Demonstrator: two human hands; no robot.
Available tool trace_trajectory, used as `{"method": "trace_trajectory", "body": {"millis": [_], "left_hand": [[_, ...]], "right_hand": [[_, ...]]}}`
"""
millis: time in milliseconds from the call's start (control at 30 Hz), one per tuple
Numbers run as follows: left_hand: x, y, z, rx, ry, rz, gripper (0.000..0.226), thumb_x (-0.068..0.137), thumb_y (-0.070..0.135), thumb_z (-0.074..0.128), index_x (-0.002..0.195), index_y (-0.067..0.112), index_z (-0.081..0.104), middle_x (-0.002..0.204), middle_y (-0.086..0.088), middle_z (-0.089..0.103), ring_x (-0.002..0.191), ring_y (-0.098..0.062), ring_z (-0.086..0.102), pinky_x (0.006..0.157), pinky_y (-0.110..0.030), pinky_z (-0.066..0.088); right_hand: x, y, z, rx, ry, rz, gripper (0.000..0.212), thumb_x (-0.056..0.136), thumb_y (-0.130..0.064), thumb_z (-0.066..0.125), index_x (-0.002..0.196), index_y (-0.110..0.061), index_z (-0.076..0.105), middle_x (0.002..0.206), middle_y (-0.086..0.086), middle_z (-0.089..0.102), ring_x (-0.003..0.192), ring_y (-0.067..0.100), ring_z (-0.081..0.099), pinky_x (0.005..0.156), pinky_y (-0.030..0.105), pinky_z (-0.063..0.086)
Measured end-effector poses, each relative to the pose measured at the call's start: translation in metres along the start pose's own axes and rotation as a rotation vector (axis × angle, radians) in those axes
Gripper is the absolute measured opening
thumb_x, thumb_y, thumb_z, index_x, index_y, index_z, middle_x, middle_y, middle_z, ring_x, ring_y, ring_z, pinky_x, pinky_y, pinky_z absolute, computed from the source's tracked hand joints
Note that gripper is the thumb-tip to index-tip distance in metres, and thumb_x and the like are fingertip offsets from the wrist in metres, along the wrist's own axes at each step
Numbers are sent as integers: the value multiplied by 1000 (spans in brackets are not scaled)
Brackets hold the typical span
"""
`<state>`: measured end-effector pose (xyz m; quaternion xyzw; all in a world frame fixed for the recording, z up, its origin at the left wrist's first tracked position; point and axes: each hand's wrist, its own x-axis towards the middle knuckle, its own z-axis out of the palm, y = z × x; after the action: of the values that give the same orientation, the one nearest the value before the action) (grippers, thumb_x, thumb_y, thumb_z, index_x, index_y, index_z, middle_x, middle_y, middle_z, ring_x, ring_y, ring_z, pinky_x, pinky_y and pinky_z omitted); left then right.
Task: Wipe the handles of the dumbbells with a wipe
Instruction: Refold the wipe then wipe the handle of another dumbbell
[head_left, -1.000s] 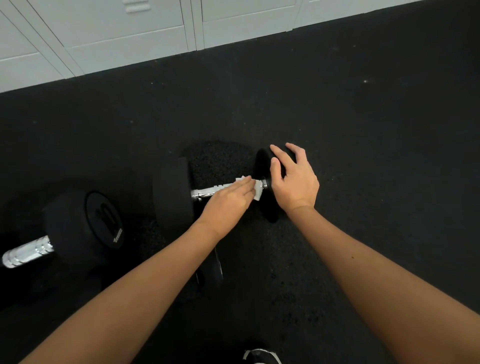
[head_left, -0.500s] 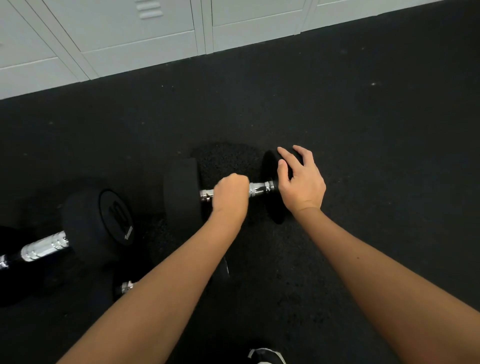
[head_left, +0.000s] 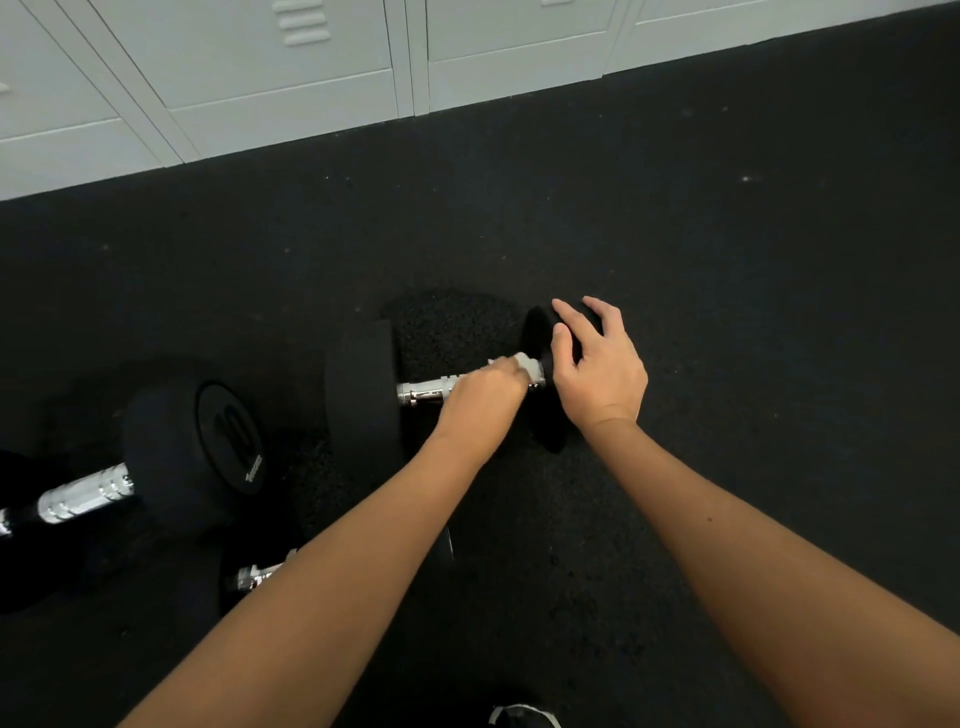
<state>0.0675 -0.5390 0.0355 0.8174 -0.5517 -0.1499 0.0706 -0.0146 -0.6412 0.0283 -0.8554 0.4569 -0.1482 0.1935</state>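
three dumbbells (head_left: 363, 387) (one mostly hidden), one wipe (head_left: 527, 362)

left hand (head_left: 480, 402) slid right along handle (head_left: 426, 391) | wipe (head_left: 529, 364) showing again (at right end)

Dim, even indoor light, source out of view. Black floor (head_left: 727, 312) swallows detail; dark weight heads nearly merge with it. Pale lockers (head_left: 260, 78) brightest area, not blown out. Small specular glints on chrome handle (head_left: 426, 392). Left hand (head_left: 480, 402) smeared by motion blur; wipe (head_left: 527, 362) soft. Wide-angle bending: locker lines splay toward edges.
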Motion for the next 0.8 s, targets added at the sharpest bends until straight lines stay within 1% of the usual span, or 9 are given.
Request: {"method": "trace_trajectory", "body": {"millis": [67,133,167,233,333,433,600,700,800], "left_hand": [[-10,-6,2,19,5,142,40,77,-1,67,115,3,60,124,-14,57,112,-26,59,85,-35,54],[-17,-18,1,71,68,174,48,59,-5,79,105,0,67,115,-18,64,108,-29,63,81,-35,54],[-21,-22,0,46,43,147,48,65,-7,75,111,-2,64,121,-20,60,114,-31,58,89,-35,51],[-24,-22,0,57,-48,102,47,88,-3,51,134,0,43,145,-19,37,136,-28,35,109,-33,31],[-20,-17,2,122,-43,107,49,95,1,39,142,4,29,153,-14,22,142,-23,19,113,-30,21],[-15,-9,4,154,-60,243,50,92,-1,44,141,4,33,153,-14,22,143,-23,17,114,-33,22],[-17,-17,6,270,-86,320,51,93,-2,42,142,3,29,155,-13,17,144,-22,13,117,-32,15],[-24,-22,-1,347,-139,295,46,94,-3,37,140,-2,30,153,-18,19,143,-27,16,117,-34,15],[-27,-20,-9,396,-179,184,40,93,-4,38,133,-5,41,141,-21,37,133,-32,34,111,-37,27]], "right_hand": [[-1,1,0,-8,5,1,38,92,-41,38,125,-37,56,138,-8,45,105,13,55,74,26,43],[-3,2,1,-10,17,-1,42,90,-44,33,125,-37,56,137,-9,45,104,12,55,73,25,42],[-4,2,0,-7,23,-4,44,89,-46,31,124,-37,56,137,-9,45,103,12,56,73,25,42],[-4,0,0,-1,29,-4,47,88,-47,29,124,-37,57,137,-9,45,102,11,56,73,24,41],[-2,-1,-1,-11,15,4,41,91,-44,34,125,-37,56,138,-9,44,104,12,55,74,26,43],[0,0,-1,-21,-1,11,36,93,-39,40,126,-38,54,139,-8,43,107,15,54,77,32,46],[-1,-1,-1,-36,-8,5,36,94,-39,40,127,-38,53,140,-8,42,110,15,53,78,32,45],[-3,-2,-4,-33,-14,7,36,94,-38,40,128,-37,53,141,-8,41,111,15,52,78,29,42],[-3,-4,-7,-46,-32,11,37,94,-38,39,129,-37,52,142,-8,40,111,15,50,77,26,38]]}}
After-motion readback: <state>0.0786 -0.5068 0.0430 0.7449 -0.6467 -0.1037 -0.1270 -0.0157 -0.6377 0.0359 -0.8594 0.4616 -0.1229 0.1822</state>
